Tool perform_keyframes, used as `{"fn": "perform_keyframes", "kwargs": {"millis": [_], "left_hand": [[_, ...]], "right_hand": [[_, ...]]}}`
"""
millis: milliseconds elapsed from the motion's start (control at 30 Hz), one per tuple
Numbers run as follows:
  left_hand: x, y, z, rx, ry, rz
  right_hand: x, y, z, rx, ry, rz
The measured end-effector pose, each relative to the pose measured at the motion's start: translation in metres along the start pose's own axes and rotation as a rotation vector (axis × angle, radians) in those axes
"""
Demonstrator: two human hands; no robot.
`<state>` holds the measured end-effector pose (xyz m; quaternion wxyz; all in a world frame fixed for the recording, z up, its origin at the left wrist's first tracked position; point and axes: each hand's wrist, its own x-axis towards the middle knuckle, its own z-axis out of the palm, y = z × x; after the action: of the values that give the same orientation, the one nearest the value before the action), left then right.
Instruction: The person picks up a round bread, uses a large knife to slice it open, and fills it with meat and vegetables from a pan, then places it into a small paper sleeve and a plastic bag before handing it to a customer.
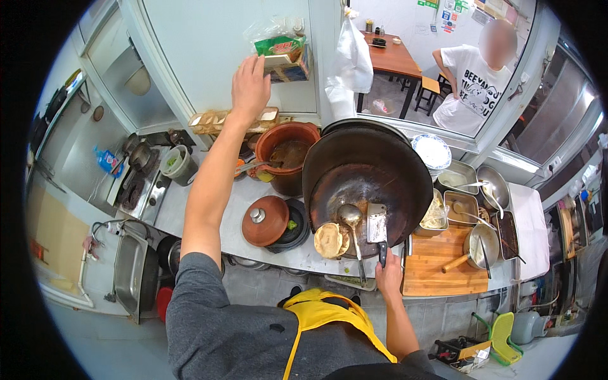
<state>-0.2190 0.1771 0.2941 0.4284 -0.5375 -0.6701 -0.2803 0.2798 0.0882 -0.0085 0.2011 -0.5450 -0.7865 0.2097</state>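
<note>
My left hand (251, 88) is raised beside a small box (290, 68) on the wall, fingers stretched up along its pale edge. Whether the fingertips touch it is hard to tell. A green packet (278, 45) and clear plastic bags stick out of the box's top. My right hand (388, 273) is closed around the black handle of a cleaver (377, 225), whose broad blade lies over the near side of a large dark round pan (354, 180) with a high curved shield. Left of the blade are a metal ladle (350, 216) and round flatbreads (330, 240) at the pan's rim.
A clay pot (286, 140) with brown liquid and a lidded clay dish (265, 220) stand left of the pan. On the right are a wooden cutting board (443, 269), a saucepan (476, 248), food tubs (461, 206) and stacked plates (432, 151). A person (475, 82) stands beyond the window.
</note>
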Motion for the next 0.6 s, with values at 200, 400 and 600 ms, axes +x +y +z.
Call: {"fn": "perform_keyframes", "kwargs": {"millis": [200, 400, 600], "left_hand": [[-0.014, 0.001, -0.003, -0.014, -0.014, -0.014], [-0.017, 0.002, 0.0, 0.052, 0.004, 0.025], [0.009, -0.007, 0.007, 0.068, 0.062, 0.01]], "right_hand": [[-0.012, -0.003, -0.009, 0.024, 0.017, 0.018], [-0.018, 0.011, -0.003, 0.028, 0.071, -0.028], [-0.018, 0.017, -0.004, 0.054, 0.103, -0.054]]}}
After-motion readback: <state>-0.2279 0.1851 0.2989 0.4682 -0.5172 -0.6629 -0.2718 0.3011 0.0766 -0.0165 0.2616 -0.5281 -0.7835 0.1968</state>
